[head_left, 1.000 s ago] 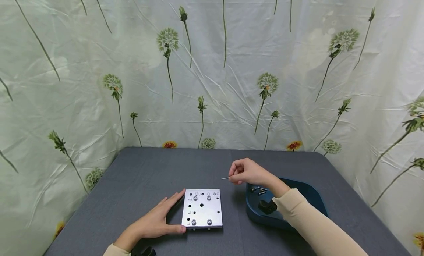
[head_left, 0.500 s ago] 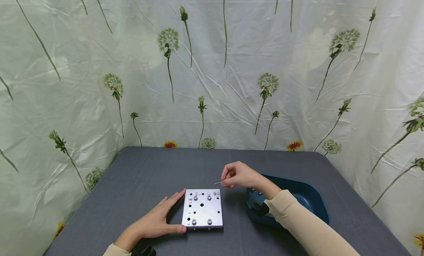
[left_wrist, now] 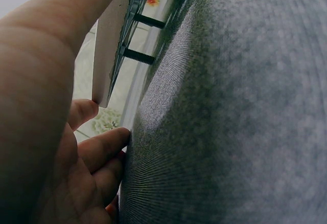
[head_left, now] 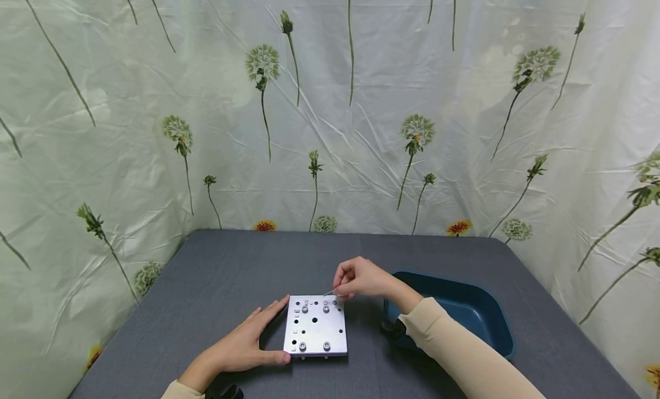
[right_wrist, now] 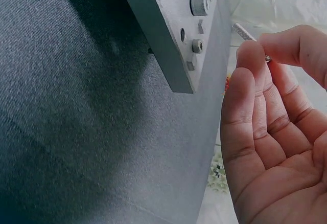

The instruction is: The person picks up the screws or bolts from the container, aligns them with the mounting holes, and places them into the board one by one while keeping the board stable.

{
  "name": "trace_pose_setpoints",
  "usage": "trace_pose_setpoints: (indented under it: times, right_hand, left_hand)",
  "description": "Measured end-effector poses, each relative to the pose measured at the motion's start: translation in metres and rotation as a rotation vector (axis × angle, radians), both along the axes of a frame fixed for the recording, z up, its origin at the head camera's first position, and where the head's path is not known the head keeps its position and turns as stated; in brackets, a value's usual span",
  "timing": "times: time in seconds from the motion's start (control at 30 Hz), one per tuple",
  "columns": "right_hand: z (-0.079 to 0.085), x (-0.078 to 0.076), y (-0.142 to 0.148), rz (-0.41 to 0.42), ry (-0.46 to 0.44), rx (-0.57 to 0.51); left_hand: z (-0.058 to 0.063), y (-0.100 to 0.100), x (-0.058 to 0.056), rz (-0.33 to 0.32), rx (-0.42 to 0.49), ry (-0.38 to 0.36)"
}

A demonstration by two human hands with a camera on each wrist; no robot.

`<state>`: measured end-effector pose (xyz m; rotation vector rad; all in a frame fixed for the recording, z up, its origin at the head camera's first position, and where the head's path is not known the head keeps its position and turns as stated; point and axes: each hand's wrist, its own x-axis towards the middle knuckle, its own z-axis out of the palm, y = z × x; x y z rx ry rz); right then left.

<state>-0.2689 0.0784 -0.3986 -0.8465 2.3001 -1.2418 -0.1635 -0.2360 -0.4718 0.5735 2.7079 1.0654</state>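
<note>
A square silver metal plate (head_left: pixel 315 330) lies in front of me, with socket-head screws standing in it and several holes across its face. My left hand (head_left: pixel 242 339) holds its left side, thumb at the near corner and index finger at the far one. In the left wrist view, threaded screw ends (left_wrist: pixel 139 56) stick out below the plate. Over the plate's far right corner, my right hand (head_left: pixel 361 278) pinches a thin screw (right_wrist: pixel 244 31) between thumb and fingertips. The threaded shaft points out past the fingers, and its head shows behind the fingertips.
A dark blue tray (head_left: pixel 466 316) stands at the right, partly behind the right forearm. Grey cloth (head_left: pixel 247 261) covers the table, and a white floral curtain (head_left: pixel 330 101) hangs behind it. A black wrist strap (head_left: pixel 394 328) shows under the right wrist.
My right hand has moved left and toward me with the screw, from beside the tray to over the plate's far right corner. The left hand and plate have stayed in place.
</note>
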Motion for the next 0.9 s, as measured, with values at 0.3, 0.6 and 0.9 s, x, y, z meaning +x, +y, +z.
trace_pose_setpoints:
  times: [0.3,0.6,0.9]
  right_hand:
    - [-0.004,0.001,-0.012,0.02,0.002,0.027]
    - [-0.007,0.003,-0.02,0.002,-0.005,0.051]
    - [-0.009,0.003,-0.027,0.009,0.009,0.052]
  left_hand:
    - [-0.001,-0.001,-0.001,-0.005,0.001,0.0]
    - [-0.002,-0.001,-0.001,-0.017,0.01,0.005]
    - [-0.001,0.0,0.0,-0.009,0.009,-0.002]
